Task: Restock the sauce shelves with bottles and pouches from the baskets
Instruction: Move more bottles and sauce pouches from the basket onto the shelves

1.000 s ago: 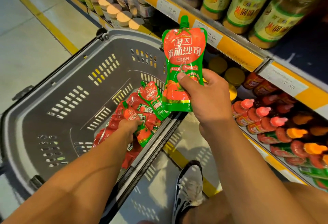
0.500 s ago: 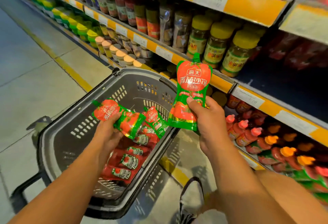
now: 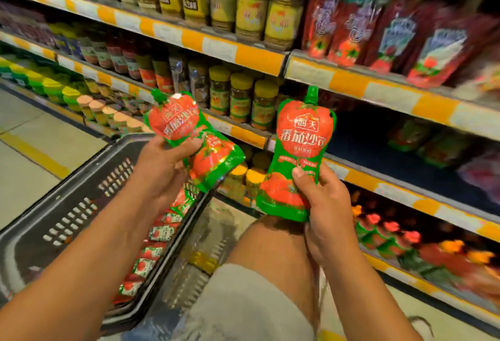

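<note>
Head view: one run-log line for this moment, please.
left hand: holds tilted pouch over basket | right hand: holds upright pouch | shelf gap: not yet filled

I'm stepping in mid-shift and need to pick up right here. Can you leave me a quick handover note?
Left hand: grip shut on a tilted pouch; it may be two overlapping.
Right hand: grip shut on one upright pouch, raised toward the shelves.
Basket: on the floor at left, more sauce packs along its near wall.
Done: pouches lifted out.
Left: shelve the held pouches, perhaps in the dark gap on the middle shelf, then empty the basket.
</note>
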`<state>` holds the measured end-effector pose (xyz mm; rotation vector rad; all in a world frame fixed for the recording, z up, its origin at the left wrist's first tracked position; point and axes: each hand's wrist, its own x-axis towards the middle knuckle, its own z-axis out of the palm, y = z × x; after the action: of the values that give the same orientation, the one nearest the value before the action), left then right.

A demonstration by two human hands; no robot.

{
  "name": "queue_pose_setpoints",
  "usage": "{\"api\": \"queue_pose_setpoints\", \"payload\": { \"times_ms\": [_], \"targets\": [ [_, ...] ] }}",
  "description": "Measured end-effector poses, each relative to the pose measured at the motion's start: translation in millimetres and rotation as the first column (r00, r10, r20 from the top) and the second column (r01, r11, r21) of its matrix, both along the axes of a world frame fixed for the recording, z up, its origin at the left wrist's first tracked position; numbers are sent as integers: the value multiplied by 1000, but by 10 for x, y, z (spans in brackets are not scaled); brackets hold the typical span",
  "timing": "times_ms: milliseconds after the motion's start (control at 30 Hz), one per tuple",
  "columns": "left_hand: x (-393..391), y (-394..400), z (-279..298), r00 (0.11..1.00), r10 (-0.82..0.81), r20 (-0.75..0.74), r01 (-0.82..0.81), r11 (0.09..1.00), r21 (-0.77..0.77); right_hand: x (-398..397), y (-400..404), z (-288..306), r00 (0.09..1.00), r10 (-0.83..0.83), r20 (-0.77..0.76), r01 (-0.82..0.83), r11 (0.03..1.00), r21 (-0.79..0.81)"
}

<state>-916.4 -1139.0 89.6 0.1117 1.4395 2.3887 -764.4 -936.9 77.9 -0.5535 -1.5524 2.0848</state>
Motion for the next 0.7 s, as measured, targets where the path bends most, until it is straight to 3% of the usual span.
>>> {"api": "queue_pose_setpoints", "payload": {
  "times_ms": [267, 433, 700],
  "targets": [
    [642, 1278, -11, 973, -231, 8, 231, 969, -83, 873, 1119, 178, 973, -189, 131, 175, 978, 113],
    [886, 1887, -224, 934, -346, 90, 357, 918, -174, 1328, 1821, -42, 945, -173, 278, 153, 984, 92],
    [1069, 2738, -443, 885, -434, 169, 465, 833, -300, 1418, 2516, -327, 875, -323, 362, 312, 946, 91]
  ]
}}
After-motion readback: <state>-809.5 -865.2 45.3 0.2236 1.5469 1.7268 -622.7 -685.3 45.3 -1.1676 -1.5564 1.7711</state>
